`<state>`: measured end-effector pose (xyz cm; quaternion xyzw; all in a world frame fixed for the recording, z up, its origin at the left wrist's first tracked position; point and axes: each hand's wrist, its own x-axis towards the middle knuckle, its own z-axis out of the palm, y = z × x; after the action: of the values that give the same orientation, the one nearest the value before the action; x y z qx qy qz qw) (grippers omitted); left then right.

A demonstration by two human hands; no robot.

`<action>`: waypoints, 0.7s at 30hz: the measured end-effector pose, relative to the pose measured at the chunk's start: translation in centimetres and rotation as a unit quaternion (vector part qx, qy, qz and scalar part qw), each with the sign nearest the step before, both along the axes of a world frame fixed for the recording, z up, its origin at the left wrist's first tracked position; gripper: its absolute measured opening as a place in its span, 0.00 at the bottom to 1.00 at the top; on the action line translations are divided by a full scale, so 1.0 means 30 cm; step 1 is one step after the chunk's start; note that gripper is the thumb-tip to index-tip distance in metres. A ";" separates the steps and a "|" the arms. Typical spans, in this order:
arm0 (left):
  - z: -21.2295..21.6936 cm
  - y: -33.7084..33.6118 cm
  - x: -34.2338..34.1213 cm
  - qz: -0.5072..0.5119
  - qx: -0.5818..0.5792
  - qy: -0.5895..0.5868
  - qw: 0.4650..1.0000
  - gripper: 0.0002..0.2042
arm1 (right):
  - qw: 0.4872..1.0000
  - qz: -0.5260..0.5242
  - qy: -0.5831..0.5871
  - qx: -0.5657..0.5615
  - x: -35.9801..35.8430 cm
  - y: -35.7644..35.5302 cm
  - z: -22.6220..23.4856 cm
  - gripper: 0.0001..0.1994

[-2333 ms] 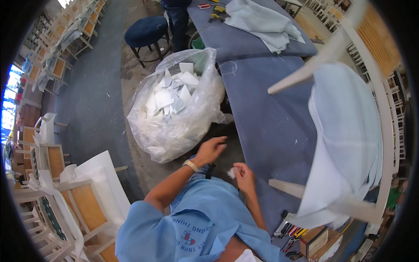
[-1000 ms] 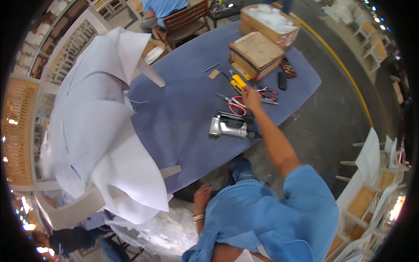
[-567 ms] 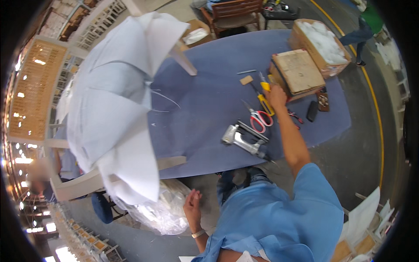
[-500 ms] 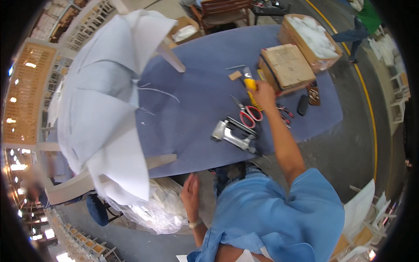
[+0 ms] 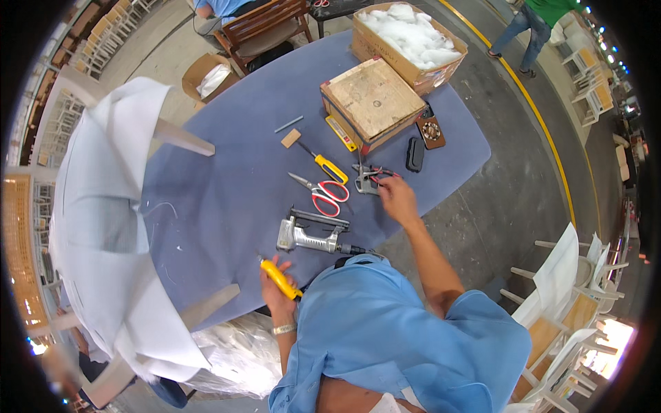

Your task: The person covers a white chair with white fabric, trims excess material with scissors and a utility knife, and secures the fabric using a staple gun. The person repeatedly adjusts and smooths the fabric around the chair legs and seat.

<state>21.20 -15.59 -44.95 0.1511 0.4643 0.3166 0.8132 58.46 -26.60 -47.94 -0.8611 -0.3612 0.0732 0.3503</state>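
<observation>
My left hand [image 5: 277,292], near the table's front edge, grips a yellow-handled tool [image 5: 281,279] with a thin tip pointing up and left; its exact kind is unclear. My right hand [image 5: 398,199] reaches over the table, fingers closed on the end of a grey metal hand tool [image 5: 365,182]. Behind those fingers lie red-handled pliers [image 5: 385,171]. Scissors [image 5: 323,195] with red and white handles lie left of the right hand, beside a yellow screwdriver [image 5: 330,168]. Between my hands rests a silver pneumatic stapler [image 5: 310,237], its hose end toward my body.
An upturned chair [image 5: 189,138] draped in white fabric [image 5: 103,165] stands at left. A closed carton [image 5: 375,100] and a carton of white stuffing [image 5: 413,41] occupy the table's far right. Near them are a black case [image 5: 414,154] and a phone [image 5: 431,131]. Someone in green [image 5: 544,14] walks beyond.
The yellow tool gripped by my right hand is now in my left hand, which has risen over the table edge. My right hand has come nearer, onto the grey metal tool. The view has shifted.
</observation>
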 end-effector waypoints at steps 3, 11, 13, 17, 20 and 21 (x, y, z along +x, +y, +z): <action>0.026 0.087 -0.070 0.031 0.004 0.040 0.999 0.22 | 0.993 -0.022 -0.007 -0.113 0.098 -0.027 -0.061 0.11; 0.198 0.428 0.220 -0.127 0.147 -0.067 0.979 0.25 | 0.996 0.082 -0.021 -0.031 -0.051 0.136 -0.109 0.17; 0.221 0.453 0.311 -0.142 0.151 -0.010 0.978 0.27 | 0.985 0.155 -0.069 -0.030 -0.025 0.134 -0.090 0.20; 0.308 0.453 0.387 -0.226 0.249 0.037 0.941 0.23 | 0.987 0.063 -0.097 -0.111 0.071 0.081 -0.087 0.29; 0.325 0.426 0.359 -0.242 0.278 0.056 0.928 0.21 | 0.968 0.095 0.026 -0.231 0.121 0.119 -0.019 0.31; 0.337 0.407 0.338 -0.232 0.295 0.077 0.924 0.21 | 0.971 0.112 0.020 -0.208 0.128 0.101 -0.037 0.30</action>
<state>31.34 -3.38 -34.84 0.5117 0.3629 0.2294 0.7442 62.31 -23.57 -49.06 -0.8676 -0.4249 0.2028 0.1601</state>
